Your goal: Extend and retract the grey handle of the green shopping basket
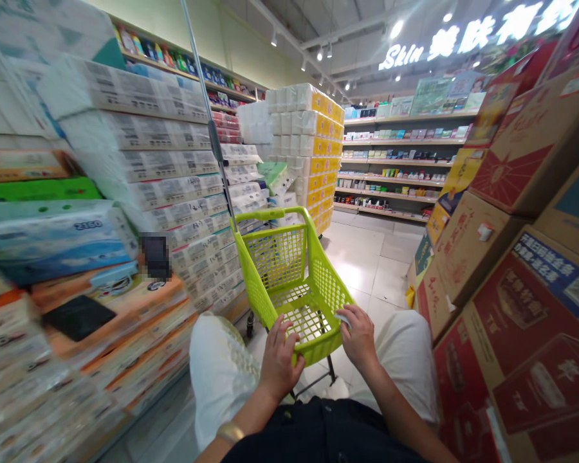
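Note:
A lime-green plastic shopping cart basket [289, 257], on dark metal legs, stands between my knees. Its latticed inside holds nothing that I can see. My left hand [278, 357] rests over the near left rim, fingers reaching inside and thumb lower at the near edge. At the right rim is my right hand [358, 331], its fingers pinching a small white piece [342, 318], perhaps a wipe or tissue, against the plastic. A thin metal pole [217, 148] with a dark lower sleeve rises at the cart's far left corner.
Wrapped paper packs [174, 167] are stacked high at left, with a black flat object [80, 317] on a lower orange pack. Cardboard cartons [492, 251] tower close on my right. Beyond stand a yellow-and-white roll stack [313, 148], stocked shelves [395, 161] and tiled floor [361, 257].

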A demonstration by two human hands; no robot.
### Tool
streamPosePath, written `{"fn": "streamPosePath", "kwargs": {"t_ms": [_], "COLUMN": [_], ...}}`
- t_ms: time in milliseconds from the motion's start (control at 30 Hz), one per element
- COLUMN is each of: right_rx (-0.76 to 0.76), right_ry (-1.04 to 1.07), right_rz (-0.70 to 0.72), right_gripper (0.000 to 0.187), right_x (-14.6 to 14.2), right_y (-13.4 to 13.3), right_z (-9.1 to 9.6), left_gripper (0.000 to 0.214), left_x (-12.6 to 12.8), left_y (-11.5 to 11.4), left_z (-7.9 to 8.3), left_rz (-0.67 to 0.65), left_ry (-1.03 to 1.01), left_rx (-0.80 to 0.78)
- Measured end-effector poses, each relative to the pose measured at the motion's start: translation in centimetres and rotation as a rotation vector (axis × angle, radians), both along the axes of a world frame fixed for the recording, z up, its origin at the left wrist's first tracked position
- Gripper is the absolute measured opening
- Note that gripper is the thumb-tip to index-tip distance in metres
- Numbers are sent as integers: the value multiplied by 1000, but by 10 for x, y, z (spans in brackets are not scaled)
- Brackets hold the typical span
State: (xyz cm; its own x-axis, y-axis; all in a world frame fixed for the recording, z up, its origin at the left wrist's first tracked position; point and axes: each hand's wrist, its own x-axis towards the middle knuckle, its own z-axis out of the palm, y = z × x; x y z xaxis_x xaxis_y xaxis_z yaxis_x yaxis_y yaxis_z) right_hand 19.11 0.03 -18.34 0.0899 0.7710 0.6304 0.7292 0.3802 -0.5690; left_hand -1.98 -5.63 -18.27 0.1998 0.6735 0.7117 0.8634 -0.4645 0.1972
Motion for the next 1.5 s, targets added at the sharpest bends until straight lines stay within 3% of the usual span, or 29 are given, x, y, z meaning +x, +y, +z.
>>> {"fn": "streamPosePath", "kwargs": {"t_ms": [200, 500, 800, 1033, 1267, 1500], "right_rx": [5, -32, -39, -16, -21, -8], "right_ry": [9, -112, -5, -79, -12, -84], "right_rz": [72, 424, 198, 436, 286, 430], "right_gripper": [29, 30, 31, 31, 30, 32], "right_x": [-11, -50, -29, -46, -38, -46], "right_y": [-8, -41, -24, -35, -30, -35], "right_z": [5, 19, 15, 15, 14, 12], "left_gripper": [34, 26, 33, 28, 32, 28], "left_x": [0, -1, 0, -1, 0, -1], "left_y": [-1, 1, 0, 1, 0, 2], "left_z": [1, -3, -1, -3, -2, -5], "left_rz": [0, -8, -11, -10, -2, -11], "left_ry": [-10, -7, -20, -15, -23, -14], "left_rx": [-13, 19, -17, 22, -12, 27]}}
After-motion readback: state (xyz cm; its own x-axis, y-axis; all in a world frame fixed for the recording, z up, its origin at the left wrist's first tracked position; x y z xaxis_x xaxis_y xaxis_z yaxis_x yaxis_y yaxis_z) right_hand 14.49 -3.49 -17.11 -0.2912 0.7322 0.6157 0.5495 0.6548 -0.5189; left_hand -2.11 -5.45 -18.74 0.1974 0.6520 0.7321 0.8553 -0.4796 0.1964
